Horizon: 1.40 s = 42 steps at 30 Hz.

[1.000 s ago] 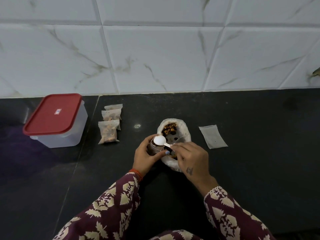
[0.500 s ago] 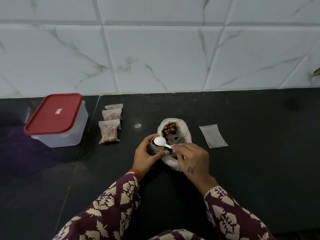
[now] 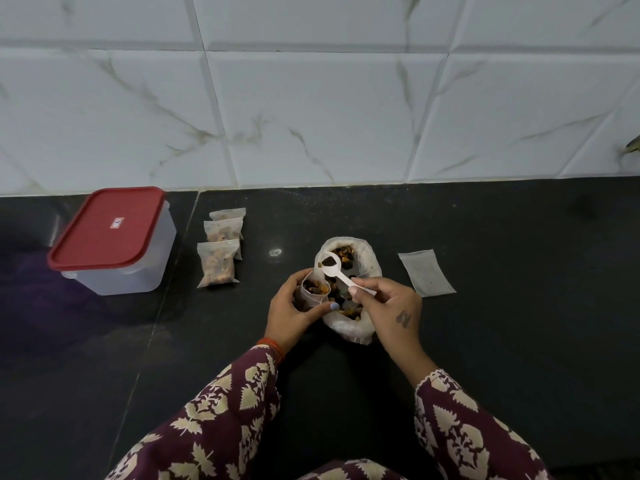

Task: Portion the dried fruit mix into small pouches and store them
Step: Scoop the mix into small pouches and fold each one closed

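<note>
While a red-lidded container [image 3: 110, 240] stands at the far left of the dark tabletop [image 3: 519, 341] with three filled pouches [image 3: 221, 251] beside it, the left hand [image 3: 294, 313] grips an open small pouch [image 3: 313, 294] against the big bag of dried fruit mix [image 3: 349, 292]. The right hand [image 3: 389, 306] pinches a white spoon [image 3: 337, 270] holding a little fruit over that bag; an empty pouch [image 3: 426, 277] lies flat to the right.

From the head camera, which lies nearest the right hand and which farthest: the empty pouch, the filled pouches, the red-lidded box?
From the right hand:
1. Empty pouch, just to its right.
2. Filled pouches, across to the left.
3. Red-lidded box, far left by the wall.
</note>
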Available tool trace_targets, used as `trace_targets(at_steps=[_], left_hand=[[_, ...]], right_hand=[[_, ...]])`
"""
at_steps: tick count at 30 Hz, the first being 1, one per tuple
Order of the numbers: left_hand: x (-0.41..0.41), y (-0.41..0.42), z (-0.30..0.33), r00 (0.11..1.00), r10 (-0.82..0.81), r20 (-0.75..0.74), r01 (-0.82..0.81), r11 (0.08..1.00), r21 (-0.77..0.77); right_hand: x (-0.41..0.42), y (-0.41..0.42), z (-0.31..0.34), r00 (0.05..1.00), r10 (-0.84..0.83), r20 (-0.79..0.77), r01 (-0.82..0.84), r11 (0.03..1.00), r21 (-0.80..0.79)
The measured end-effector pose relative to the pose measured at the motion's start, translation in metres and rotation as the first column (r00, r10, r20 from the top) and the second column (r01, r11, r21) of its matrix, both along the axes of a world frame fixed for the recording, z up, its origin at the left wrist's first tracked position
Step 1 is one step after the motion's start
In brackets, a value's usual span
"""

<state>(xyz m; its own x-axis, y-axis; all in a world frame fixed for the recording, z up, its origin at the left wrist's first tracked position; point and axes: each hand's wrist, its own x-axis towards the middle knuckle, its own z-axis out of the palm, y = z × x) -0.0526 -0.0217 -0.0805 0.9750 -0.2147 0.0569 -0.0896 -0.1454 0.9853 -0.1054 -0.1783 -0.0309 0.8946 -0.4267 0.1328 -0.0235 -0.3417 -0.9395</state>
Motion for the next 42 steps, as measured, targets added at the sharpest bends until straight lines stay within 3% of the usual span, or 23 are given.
trace_targets(at_steps=[5, 8, 10, 13, 15, 17, 20, 24, 27, 31, 35, 39, 42], left_hand=[[0.000, 0.001, 0.001, 1.000, -0.005, -0.009, 0.005, 1.000, -0.003], [0.000, 0.001, 0.000, 1.000, -0.007, -0.014, 0.007, 1.000, 0.005], [0.000, 0.000, 0.001, 1.000, -0.006, -0.021, 0.007, 1.000, 0.002], [0.000, 0.001, 0.000, 1.000, -0.012, -0.026, 0.011, 1.000, -0.007], [0.000, 0.002, 0.000, 0.999, -0.018, -0.026, 0.018, 1.000, -0.009], [-0.001, 0.002, 0.000, 0.999, -0.025, -0.025, 0.025, 1.000, -0.005], [-0.002, 0.003, 0.000, 0.999, -0.036, -0.018, 0.036, 0.999, -0.004], [-0.002, 0.008, 0.003, 0.997, -0.082, -0.010, 0.083, 0.997, 0.010], [-0.004, 0.014, 0.005, 0.994, -0.098, -0.051, 0.096, 0.994, -0.049], [-0.002, 0.021, 0.015, 0.993, -0.011, -0.114, -0.014, 0.976, -0.217], [-0.002, 0.022, 0.036, 0.998, 0.032, -0.055, -0.045, 0.967, -0.252], [-0.003, 0.019, 0.056, 0.998, 0.049, -0.037, -0.058, 0.950, -0.306], [0.000, 0.021, 0.065, 0.998, 0.053, -0.044, -0.066, 0.928, -0.366]], right_hand=[[-0.001, -0.009, 0.006, 0.995, -0.075, -0.072, 0.095, 0.936, 0.339], [-0.002, -0.017, 0.002, 0.976, -0.115, -0.185, 0.173, 0.926, 0.335], [-0.002, -0.021, -0.005, 0.939, -0.144, -0.312, 0.204, 0.964, 0.170], [-0.004, -0.021, -0.013, 0.889, -0.161, -0.428, 0.062, 0.970, -0.236], [-0.005, -0.019, -0.013, 0.905, -0.206, -0.373, 0.003, 0.878, -0.479], [-0.005, -0.013, -0.008, 0.946, -0.207, -0.250, 0.026, 0.815, -0.579], [0.001, 0.002, 0.001, 0.985, -0.002, -0.172, -0.084, 0.866, -0.493], [0.012, 0.022, -0.002, 0.936, 0.227, -0.268, -0.322, 0.861, -0.393], [0.017, 0.028, -0.003, 0.960, 0.221, -0.169, -0.271, 0.883, -0.382], [0.015, 0.033, -0.002, 0.984, 0.168, 0.050, -0.142, 0.931, -0.335], [0.015, 0.035, 0.005, 0.973, 0.160, 0.164, -0.106, 0.949, -0.298], [0.017, 0.029, 0.019, 0.981, 0.101, 0.167, -0.059, 0.969, -0.238], [0.015, 0.028, 0.029, 0.973, 0.186, 0.138, -0.153, 0.963, -0.221]])
